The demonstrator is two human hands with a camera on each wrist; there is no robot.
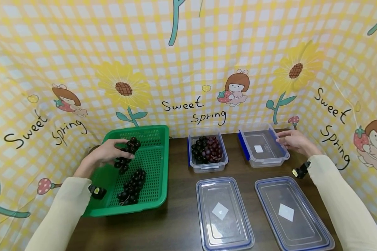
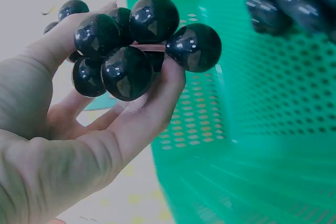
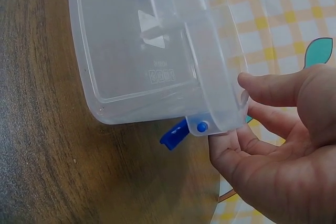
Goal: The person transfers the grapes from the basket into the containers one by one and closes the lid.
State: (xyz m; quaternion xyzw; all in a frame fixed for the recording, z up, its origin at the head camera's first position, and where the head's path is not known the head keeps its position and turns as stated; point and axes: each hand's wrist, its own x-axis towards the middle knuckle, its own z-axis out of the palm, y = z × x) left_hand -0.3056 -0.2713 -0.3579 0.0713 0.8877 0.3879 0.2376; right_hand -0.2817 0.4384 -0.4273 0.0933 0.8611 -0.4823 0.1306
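My left hand (image 1: pixel 105 153) holds a bunch of dark grapes (image 1: pixel 132 143) above the left part of a green plastic basket (image 1: pixel 167 164). In the left wrist view, its thumb and fingers are curled round the grapes (image 2: pixel 126 72) by the stem. A second bunch of dark grapes (image 1: pixel 133 186) lies on the basket's slotted floor. On the right, my right hand (image 1: pixel 296 141) pinches the right-hand rim of a clear plastic container (image 1: pixel 268 161) with blue side clips; the thumb (image 3: pixel 273 88) presses the wall from one side, fingers from the other. A white label shows on the container's base.
Between basket and right-hand container stands another clear container (image 1: pixel 208 167) with black and reddish grapes (image 1: pixel 207 148) inside. Two clear lids, a left lid (image 1: pixel 223 233) and a right lid (image 1: pixel 296 232), lie on the dark wooden table (image 1: pixel 176 223) in front. A checked cloth (image 1: pixel 188 69) hangs behind.
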